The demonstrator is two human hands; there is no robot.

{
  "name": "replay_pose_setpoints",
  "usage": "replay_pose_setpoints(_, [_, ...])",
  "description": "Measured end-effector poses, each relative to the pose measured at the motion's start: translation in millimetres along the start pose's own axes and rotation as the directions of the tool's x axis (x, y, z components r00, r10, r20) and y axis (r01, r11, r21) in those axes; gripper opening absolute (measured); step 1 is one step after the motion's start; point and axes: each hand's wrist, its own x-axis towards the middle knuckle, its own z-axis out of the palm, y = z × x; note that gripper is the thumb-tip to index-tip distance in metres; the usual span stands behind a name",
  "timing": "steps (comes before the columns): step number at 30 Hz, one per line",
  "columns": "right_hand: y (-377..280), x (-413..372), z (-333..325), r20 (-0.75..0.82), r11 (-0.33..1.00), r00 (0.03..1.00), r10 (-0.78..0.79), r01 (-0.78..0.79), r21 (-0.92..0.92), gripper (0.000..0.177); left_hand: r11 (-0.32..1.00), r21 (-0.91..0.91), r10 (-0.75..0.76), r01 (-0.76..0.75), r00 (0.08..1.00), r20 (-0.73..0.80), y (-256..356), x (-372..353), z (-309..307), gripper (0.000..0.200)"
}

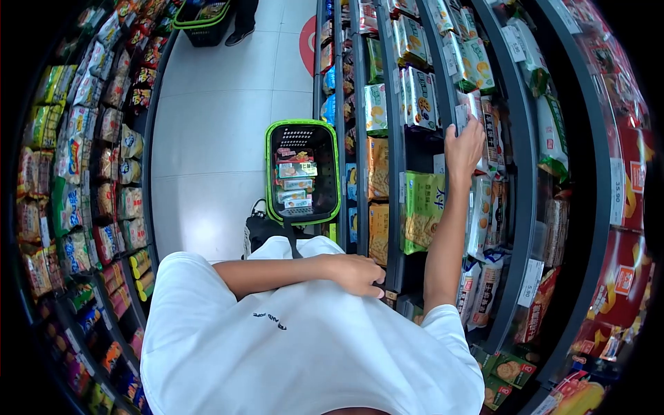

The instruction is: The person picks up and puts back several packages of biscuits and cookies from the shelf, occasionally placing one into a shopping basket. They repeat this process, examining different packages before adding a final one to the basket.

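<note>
My right hand [463,151] reaches forward to the shelf on the right, its fingers closed at a pale pink-and-white snack pack [472,102] beside a price label. The hand hides part of that pack. My left hand [356,273] is held across the front of my white shirt, fingers loosely bent and apart, with nothing visible in it. Ahead of my feet stands a black shopping basket [268,162] with a green rim. Inside it lie several small boxes and packs [297,183]. A dark strap or handle [290,238] runs from the basket toward my waist.
Shelves of biscuit packs [418,97] line my right side, with a green pack [422,211] near my forearm. Snack shelves [83,159] run along the left. Farther up the tiled aisle [214,124] are another basket [200,28] and a person's shoe [240,37].
</note>
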Motion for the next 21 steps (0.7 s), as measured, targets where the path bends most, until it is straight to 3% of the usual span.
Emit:
replay_pose_setpoints(8, [12, 11, 27, -0.065, 0.971, 0.998, -0.019, 0.003, -0.238, 0.039, 0.986, -0.129, -0.135, 0.108, 0.965, -0.223, -39, -31, 3, 0.055])
replay_pose_setpoints(11, [10, 15, 36, -0.108, 0.950, 0.994, -0.025, -0.010, -0.312, 0.032, 0.956, -0.208, -0.266, 0.207, 0.910, -0.318, -47, -46, 3, 0.052])
replay_pose_setpoints(14, [19, 13, 46, -0.194, 0.935, 0.977, -0.093, 0.018, -0.355, 0.027, 0.955, -0.281, -0.204, 0.095, 0.898, -0.391, -71, -50, 13, 0.050])
replay_pose_setpoints(21, [19, 13, 52, -0.254, 0.848, 0.944, -0.210, 0.046, -0.528, 0.020, 0.944, -0.280, -0.240, 0.175, 0.947, -0.215, -99, -75, 17, 0.046])
